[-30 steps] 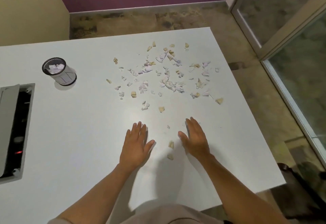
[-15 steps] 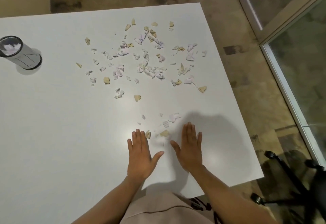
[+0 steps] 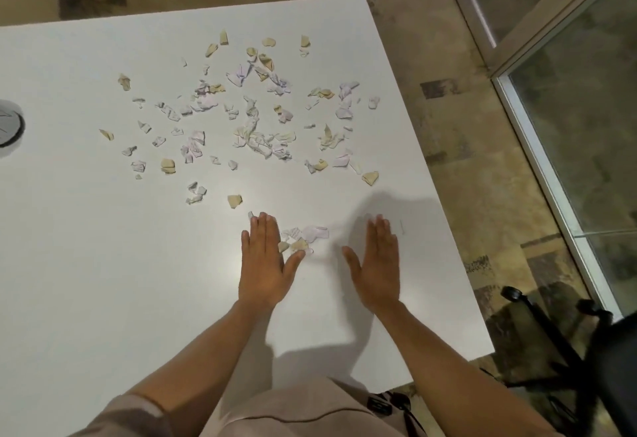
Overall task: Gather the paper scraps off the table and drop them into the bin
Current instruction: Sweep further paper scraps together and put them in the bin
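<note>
White table [image 3: 103, 281]: seen from the head view, its right edge runs diagonally from the far corner toward the near right; the near edge sits at the person's body.
Paper scraps [image 3: 255, 126]: tan, lilac and white bits scattered across the far middle of the table, the rightmost ones near the right edge.
Small scrap cluster [image 3: 303, 238]: lies between the two hands, touching the left hand's thumb side.
Left hand [image 3: 263, 264]: flat on the tabletop, fingers straight and together, thumb spread toward the cluster, holding nothing.
Right hand [image 3: 377, 264]: fingers straight, palm turned toward the cluster, apart from the scraps; whether it touches the table I cannot tell.
Bin [image 3: 10, 126]: only a round rim shows, cut off at the left edge of the view, well apart from both hands.
Open room: bare tabletop spreads left of the left hand and toward the bin.
Office chair [image 3: 593, 350]: dark base and castors on the floor off the table's near right corner.
Glass door [image 3: 568, 57]: framed panels at the right, beyond the floor strip.
</note>
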The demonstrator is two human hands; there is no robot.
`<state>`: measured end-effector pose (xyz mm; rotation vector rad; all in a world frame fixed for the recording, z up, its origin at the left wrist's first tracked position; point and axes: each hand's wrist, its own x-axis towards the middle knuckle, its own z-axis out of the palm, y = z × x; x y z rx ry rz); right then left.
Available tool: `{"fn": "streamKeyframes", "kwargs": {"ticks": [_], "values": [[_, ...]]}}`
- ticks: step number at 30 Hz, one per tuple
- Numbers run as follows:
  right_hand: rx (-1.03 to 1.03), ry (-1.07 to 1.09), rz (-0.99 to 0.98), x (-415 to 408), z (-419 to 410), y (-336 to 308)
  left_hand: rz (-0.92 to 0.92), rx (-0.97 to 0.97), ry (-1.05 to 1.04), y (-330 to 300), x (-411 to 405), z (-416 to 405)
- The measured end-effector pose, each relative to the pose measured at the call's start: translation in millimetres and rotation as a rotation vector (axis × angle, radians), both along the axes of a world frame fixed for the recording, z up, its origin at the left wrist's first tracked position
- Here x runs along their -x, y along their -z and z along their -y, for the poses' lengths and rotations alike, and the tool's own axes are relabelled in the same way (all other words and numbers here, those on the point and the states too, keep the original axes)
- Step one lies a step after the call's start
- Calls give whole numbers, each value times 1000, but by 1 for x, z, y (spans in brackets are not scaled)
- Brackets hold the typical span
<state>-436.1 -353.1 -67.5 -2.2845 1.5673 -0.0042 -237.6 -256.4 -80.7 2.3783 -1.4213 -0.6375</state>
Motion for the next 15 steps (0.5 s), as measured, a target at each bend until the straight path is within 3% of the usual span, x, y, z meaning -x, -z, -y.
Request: {"fn": "streamKeyframes", "kwargs": {"ticks": [6,15], "values": [[-44,253,1,26,27,4,46,86,9,-4,-27,-15],[-72,-136,-39,-19,6,10,109,-88,70,8,-35,-50]]}}
